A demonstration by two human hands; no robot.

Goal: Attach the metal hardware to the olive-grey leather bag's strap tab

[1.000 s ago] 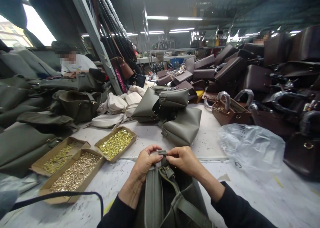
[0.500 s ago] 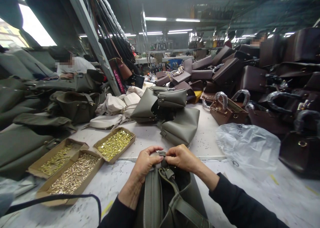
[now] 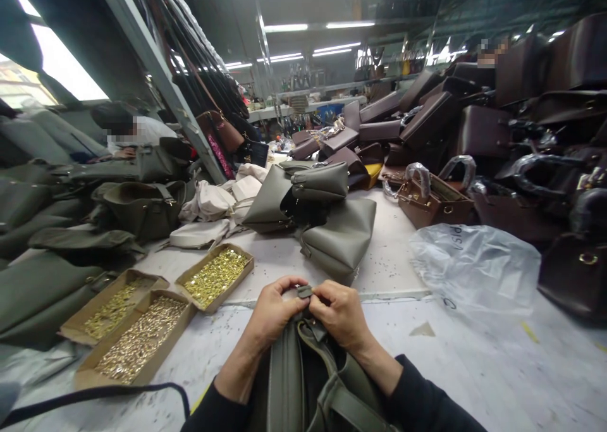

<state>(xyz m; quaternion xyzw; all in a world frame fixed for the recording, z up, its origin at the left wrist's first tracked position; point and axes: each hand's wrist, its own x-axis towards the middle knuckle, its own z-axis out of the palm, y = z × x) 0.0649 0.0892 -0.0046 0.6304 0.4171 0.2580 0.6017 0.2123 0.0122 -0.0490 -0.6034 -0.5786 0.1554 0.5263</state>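
An olive-green handbag (image 3: 286, 381) lies in front of me at the bottom of the head view, its top edge and handle toward me. My left hand (image 3: 275, 308) pinches a small olive tab (image 3: 304, 291) at the bag's far end between thumb and forefinger. From the other side my right hand (image 3: 342, 315) grips close to the same tab, fingers curled in; whether a small fitting is in them I cannot make out. Left of my hands stand cardboard trays: one of gold-coloured studs (image 3: 218, 275), one of copper-toned pieces (image 3: 142, 337), and one part-filled with gold pieces (image 3: 111, 308).
Grey-green bags (image 3: 339, 236) are piled just beyond my hands. A clear plastic bag (image 3: 477, 267) lies to the right, below a heap of dark brown handbags (image 3: 434, 201). Cream bags (image 3: 199, 233) and more green ones sit left. A black strap (image 3: 99, 395) crosses the lower left. A person (image 3: 142, 131) works behind.
My right hand has turned and its forearm has drawn inward and down beside the bag. The tab now lies flatter between my hands. The view has shifted slightly.
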